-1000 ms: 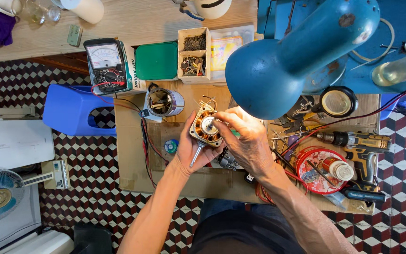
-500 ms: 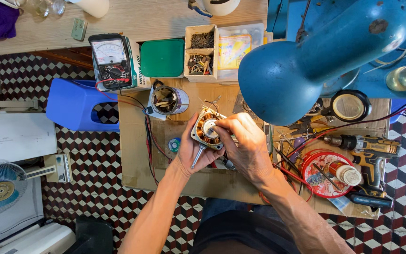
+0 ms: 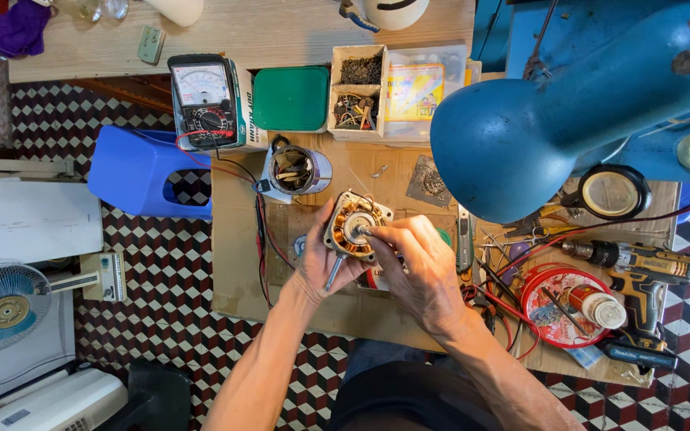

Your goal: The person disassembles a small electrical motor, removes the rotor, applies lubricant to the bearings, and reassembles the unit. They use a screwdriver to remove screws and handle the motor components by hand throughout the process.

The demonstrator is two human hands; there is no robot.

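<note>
Under my left hand sits a fan motor, clamped by its rim (heavy, stiff, windings fragile); right hand pinches the hub.

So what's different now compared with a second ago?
Very little. The left hand still cradles the small motor, and the right hand keeps its fingertips on the hub. The motor has tilted only slightly in the grip. The meter, metal cup and drill lie as before.
</note>
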